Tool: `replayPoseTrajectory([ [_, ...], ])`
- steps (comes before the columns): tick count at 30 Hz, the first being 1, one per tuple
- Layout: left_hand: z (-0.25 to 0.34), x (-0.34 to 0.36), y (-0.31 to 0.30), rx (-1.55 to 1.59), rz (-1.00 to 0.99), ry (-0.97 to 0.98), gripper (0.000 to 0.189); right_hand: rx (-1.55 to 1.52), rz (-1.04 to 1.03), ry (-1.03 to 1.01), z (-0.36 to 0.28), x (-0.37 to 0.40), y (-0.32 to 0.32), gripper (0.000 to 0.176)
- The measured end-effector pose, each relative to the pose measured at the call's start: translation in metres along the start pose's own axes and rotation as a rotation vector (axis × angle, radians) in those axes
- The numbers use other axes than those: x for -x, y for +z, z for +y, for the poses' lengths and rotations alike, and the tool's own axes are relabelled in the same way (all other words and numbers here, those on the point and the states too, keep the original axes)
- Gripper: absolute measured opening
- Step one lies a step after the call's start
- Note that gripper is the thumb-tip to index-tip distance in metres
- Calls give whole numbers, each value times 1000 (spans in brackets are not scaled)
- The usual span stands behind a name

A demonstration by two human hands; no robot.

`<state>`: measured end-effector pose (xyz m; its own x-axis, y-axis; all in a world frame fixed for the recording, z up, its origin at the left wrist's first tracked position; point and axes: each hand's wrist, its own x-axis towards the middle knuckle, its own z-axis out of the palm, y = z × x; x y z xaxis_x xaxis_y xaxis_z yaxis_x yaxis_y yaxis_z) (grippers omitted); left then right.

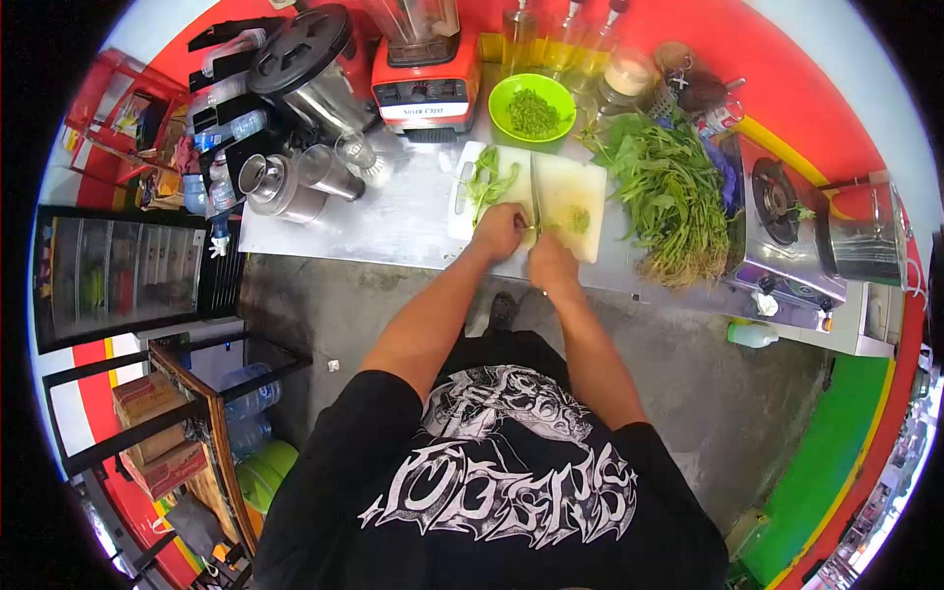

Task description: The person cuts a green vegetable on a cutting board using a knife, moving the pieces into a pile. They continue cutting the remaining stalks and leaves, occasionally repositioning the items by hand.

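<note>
While the right hand (pixel 554 267) grips the knife (pixel 536 192), the left hand (pixel 500 232) pins green stems (pixel 528 228) beside its blade.

Red blender (pixel 421 93), gas stove (pixel 784 211), oil bottles (pixel 560 44)

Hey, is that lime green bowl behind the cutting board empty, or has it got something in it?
Not empty: the bowl holds a heap of chopped greens, with bare green wall showing around them.

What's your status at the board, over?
Right hand gripping knife. Left hand pinning green stems on cutting board. Leafy bunch alongside, clear of blade.
</note>
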<state>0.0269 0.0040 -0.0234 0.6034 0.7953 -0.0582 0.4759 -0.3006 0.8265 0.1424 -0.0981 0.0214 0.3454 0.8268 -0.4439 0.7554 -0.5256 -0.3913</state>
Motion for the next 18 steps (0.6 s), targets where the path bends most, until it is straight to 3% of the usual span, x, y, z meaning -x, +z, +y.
replayPoseTrajectory([
  [5, -1, 1, -1, 56, -13, -38, 14, 46, -46, -14, 0, 8, 0, 29],
  [9, 0, 2, -2, 98, -14, -22, 16, -10, 32, 69, -10, 15, 6, 33],
  [14, -10, -1, -1, 13, -1, -41, 11, 33, -60, -29, -3, 3, -3, 35],
  [18, -9, 1, -1, 47, 21, -32, 11, 5, 44, 44, -12, 13, 9, 27],
])
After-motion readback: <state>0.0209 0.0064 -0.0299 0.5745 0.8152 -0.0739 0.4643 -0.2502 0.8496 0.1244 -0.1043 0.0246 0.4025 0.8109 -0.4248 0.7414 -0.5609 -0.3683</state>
